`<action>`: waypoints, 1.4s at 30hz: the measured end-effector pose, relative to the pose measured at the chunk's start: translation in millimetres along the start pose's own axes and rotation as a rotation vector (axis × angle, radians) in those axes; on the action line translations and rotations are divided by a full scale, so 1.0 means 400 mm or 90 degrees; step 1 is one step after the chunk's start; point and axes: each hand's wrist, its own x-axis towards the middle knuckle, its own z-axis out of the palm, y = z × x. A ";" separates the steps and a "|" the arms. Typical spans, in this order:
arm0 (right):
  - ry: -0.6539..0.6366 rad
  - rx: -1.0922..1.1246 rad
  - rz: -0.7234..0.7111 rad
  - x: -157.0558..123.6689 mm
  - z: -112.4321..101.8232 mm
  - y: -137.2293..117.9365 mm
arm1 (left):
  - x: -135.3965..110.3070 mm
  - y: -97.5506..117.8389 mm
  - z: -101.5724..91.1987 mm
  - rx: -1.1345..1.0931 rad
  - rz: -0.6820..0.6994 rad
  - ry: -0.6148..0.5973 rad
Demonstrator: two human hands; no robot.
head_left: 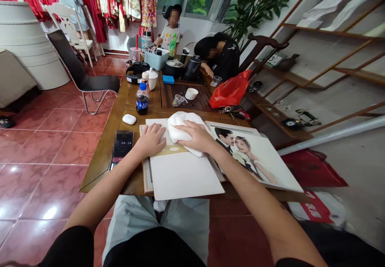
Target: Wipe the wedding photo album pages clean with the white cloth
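A white cloth lies bunched on a white board that rests on a framed panel at the near edge of the wooden table. My right hand presses down on the cloth, fingers curled over it. Flat on the board's left part, just left of the cloth, my left hand has its fingers stretched out. A large printed wedding photo lies to the right of the board, partly under it.
A phone and a white earbud case lie left of the board, a dark soda bottle behind them. A red plastic bag, cups, kettles and a box crowd the far end, where two people sit. A black chair stands at left.
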 end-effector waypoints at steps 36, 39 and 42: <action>-0.007 0.047 -0.265 -0.313 0.066 -0.272 | 0.000 -0.008 0.013 0.015 0.046 0.047; -0.020 0.048 -0.259 -0.302 0.080 -0.302 | 0.008 -0.014 0.024 0.029 0.038 0.054; -0.023 0.049 -0.243 -0.291 0.088 -0.323 | 0.015 -0.021 0.031 0.038 0.030 0.057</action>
